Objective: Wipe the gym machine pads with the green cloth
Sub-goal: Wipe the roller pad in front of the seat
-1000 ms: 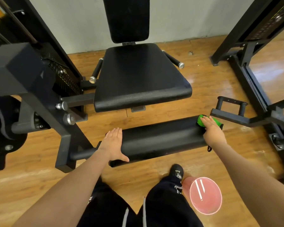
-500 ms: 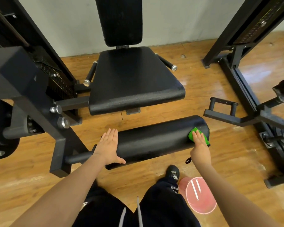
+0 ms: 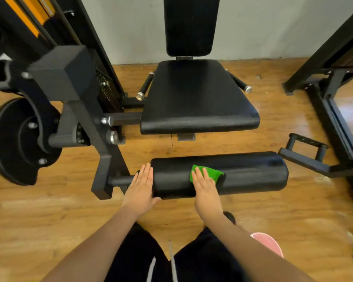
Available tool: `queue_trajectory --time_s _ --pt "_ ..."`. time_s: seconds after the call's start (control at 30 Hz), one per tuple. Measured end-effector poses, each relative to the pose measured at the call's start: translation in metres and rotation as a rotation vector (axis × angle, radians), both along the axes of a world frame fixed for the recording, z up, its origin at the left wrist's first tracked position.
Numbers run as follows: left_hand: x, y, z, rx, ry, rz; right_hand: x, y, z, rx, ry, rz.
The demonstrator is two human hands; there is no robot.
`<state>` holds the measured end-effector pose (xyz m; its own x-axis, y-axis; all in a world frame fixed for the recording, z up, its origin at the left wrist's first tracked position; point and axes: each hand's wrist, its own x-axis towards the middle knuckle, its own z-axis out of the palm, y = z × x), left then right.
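Note:
A black roller pad (image 3: 251, 171) lies across the lower middle of the view, below the black seat pad (image 3: 196, 100) and the upright back pad (image 3: 191, 25). The green cloth (image 3: 209, 171) lies on the roller's left-middle part. My right hand (image 3: 206, 190) presses flat on the cloth with straight fingers, covering its near part. My left hand (image 3: 141, 190) rests flat against the roller's left end, fingers straight, thumb under the pad's front.
The machine's black frame and a round weight plate (image 3: 22, 139) stand to the left. A second machine's frame (image 3: 332, 110) and a footrest bar (image 3: 306, 147) lie to the right. A pink round object (image 3: 271, 243) sits on the wooden floor by my right leg.
My right hand has slid the green cloth from the roller's right end leftward to its left-middle. My left hand stays at the left end. The view shifted right.

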<state>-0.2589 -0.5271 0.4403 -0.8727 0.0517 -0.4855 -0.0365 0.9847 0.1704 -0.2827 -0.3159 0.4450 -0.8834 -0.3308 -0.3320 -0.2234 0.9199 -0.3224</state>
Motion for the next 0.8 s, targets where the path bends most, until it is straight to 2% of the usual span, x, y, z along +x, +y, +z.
queue_trajectory --time_s 0.27,0.5,0.6,0.8 --pt "0.016 -0.015 0.003 0.007 -0.046 0.050 -0.003 -0.073 0.006 0.036 0.006 0.424" --pt "0.013 -0.009 0.009 0.045 -0.008 0.038 -0.004 -0.054 -0.005 0.044 0.047 0.627" --pt "0.004 -0.003 0.012 0.065 0.012 0.012 -0.004 -0.032 -0.009 0.039 0.046 0.608" --pt "-0.013 0.014 0.009 0.040 -0.005 -0.065 -0.012 0.037 -0.014 0.022 0.019 0.367"
